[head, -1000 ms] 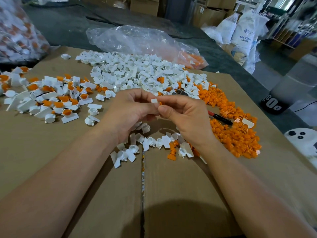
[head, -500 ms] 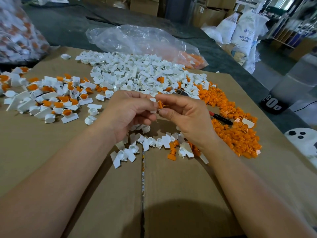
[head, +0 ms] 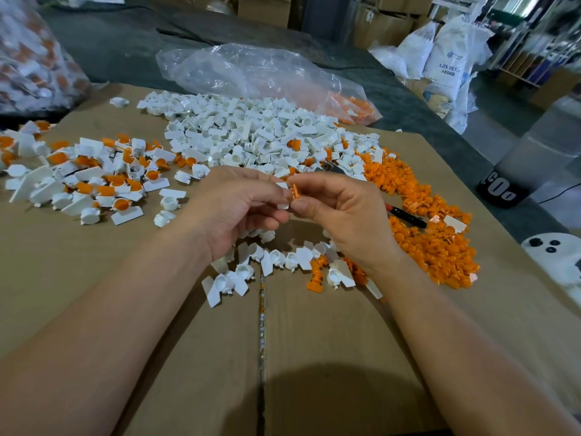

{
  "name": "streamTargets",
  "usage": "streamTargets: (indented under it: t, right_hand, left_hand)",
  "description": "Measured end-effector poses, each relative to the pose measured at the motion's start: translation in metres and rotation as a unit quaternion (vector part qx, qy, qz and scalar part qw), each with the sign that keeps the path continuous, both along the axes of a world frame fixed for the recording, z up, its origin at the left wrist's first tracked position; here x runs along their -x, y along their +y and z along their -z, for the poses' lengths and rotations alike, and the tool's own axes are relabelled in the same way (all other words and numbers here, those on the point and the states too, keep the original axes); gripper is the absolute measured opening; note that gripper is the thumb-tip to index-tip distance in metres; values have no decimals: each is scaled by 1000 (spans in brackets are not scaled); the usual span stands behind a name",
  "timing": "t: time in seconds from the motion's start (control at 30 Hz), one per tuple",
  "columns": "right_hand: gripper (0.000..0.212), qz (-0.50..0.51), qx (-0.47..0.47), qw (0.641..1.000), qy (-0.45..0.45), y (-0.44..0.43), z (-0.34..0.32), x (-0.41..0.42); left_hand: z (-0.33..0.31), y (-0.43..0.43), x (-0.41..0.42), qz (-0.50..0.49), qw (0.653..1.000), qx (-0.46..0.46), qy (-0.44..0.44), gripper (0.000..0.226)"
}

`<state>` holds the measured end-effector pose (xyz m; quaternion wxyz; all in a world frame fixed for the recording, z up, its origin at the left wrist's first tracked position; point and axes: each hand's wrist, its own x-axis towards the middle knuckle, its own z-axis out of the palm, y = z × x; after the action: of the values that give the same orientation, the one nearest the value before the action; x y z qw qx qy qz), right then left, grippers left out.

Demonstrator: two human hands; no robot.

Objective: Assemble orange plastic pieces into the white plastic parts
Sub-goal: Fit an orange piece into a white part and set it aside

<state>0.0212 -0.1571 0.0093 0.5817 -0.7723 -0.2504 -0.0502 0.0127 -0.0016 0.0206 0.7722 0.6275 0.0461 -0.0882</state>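
Note:
Above the middle of the cardboard, my left hand [head: 239, 206] holds a small white plastic part [head: 283, 205] in its curled fingers. My right hand [head: 339, 212] pinches an orange plastic piece [head: 295, 192] right against that white part. A big heap of white parts [head: 251, 133] lies behind the hands. Loose orange pieces [head: 434, 234] are heaped to the right. Assembled white-and-orange parts [head: 94, 180] lie at the left. A few white parts [head: 276, 259] and orange pieces [head: 317, 272] lie below the hands.
The work surface is a flattened cardboard box [head: 220, 357] with a taped seam. A red-and-black tool [head: 405, 214] lies in the orange heap. A clear plastic bag [head: 251, 73] sits behind the white heap, another bag of parts [head: 34, 58] at far left. White sacks [head: 446, 58] stand beyond the table.
The orange piece has become more visible between the fingertips and now stands against the white part. Both hands stay in nearly the same place.

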Motion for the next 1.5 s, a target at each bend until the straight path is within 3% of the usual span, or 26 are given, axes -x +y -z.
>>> streamTargets:
  t: [0.6, 1.13, 1.37, 1.5]
  right_hand:
    - [52, -14, -1, 998, -53, -4, 3, -3]
    - [42, 10, 7, 994, -109, -5, 7, -4]
    - [55, 0, -2, 999, -33, -3, 7, -4]
    - [50, -5, 6, 1000, -29, -4, 7, -4]
  left_hand:
    - [0, -3, 5, -9, 992, -54, -110, 14]
    - [2, -4, 3, 2, 995, -53, -80, 13]
    - [0, -2, 1, 0, 999, -5, -42, 10]
    - [0, -2, 1, -4, 999, 1, -32, 7]
